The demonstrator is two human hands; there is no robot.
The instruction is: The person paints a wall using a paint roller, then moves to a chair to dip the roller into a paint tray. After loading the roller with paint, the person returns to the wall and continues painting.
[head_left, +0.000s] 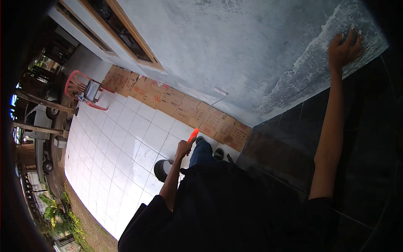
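Observation:
My left hand (183,149) is closed around the orange handle (193,135) of a paint roller. Its thin metal rod runs up to a pale roller head (220,91), which is at the lower part of the grey-white wall (235,46). My right hand (346,49) is raised at the upper right against a rough, patchy stretch of that wall, its fingers spread and bent, with whitish marks at the fingertips. A dark bucket (160,170) with something pale inside stands on the floor beside my left forearm.
Cardboard sheets (180,105) line the floor along the wall. White tiles (126,151) cover the floor, and dark tiles (273,138) lie at the right. A red plastic chair (75,86) stands at the left, with windows (126,31) above. A vehicle (37,122) is outside.

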